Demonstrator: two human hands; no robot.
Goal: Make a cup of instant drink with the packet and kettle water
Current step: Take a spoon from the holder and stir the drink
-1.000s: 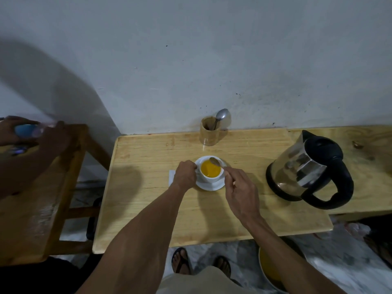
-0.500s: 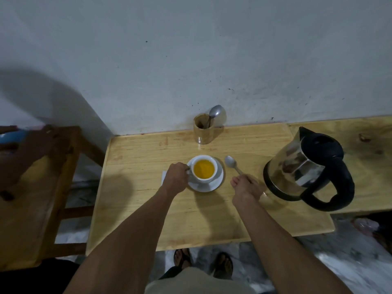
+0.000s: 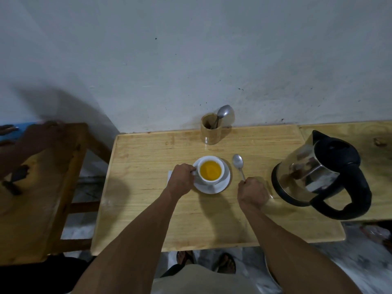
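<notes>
A white cup point(image 3: 210, 181) full of orange drink stands on a white saucer point(image 3: 220, 186) in the middle of the wooden table point(image 3: 148, 209). My left hand point(image 3: 182, 179) grips the cup's handle from the left. My right hand point(image 3: 252, 193) rests on the table to the right of the saucer, closed on the handle of a metal spoon point(image 3: 238, 162) whose bowl lies on the wood. A steel kettle point(image 3: 314, 175) with a black handle stands at the right. A white packet edge point(image 3: 169, 176) peeks out under my left hand.
A wooden holder point(image 3: 211, 132) with another spoon stands by the wall behind the cup. A second wooden table point(image 3: 31, 187) is at the left, where another person's hand point(image 3: 36, 132) moves. My sandalled feet point(image 3: 205, 261) show below the table's front edge.
The spoon came out of the cup and moved right; my right hand now holds it down on the table beside the saucer. My left hand stayed on the cup.
</notes>
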